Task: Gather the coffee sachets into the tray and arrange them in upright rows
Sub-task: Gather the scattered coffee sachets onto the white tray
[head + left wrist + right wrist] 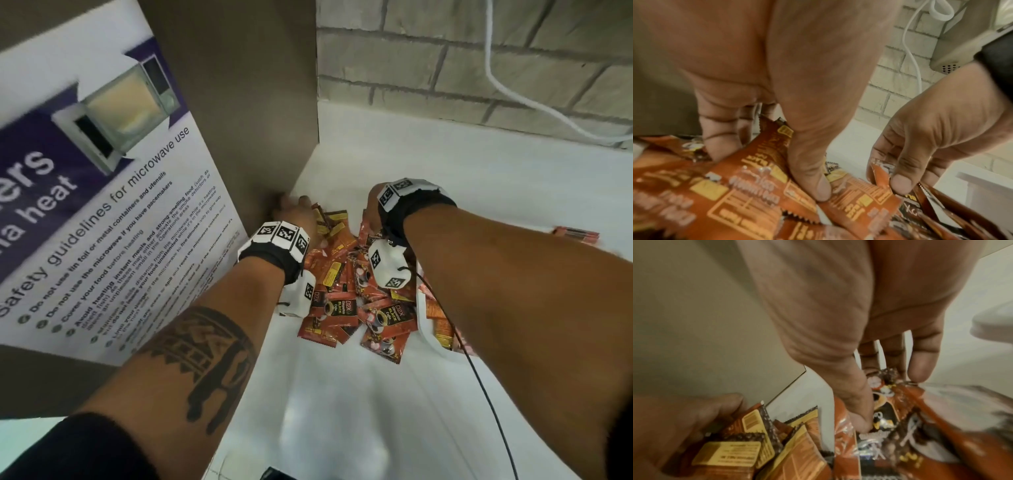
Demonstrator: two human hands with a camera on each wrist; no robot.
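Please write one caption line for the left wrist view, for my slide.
Left hand pinches coffee sachets from the pile, while right hand grips another sachet nearby.

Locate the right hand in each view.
Head: right hand upper centre, beyond its wristband, reaching into the sachets.
Left wrist: at the right, pinching sachets.
Right wrist: top centre, fingers pointing down.
Shared landmark: the sachets, heaped under the hand.
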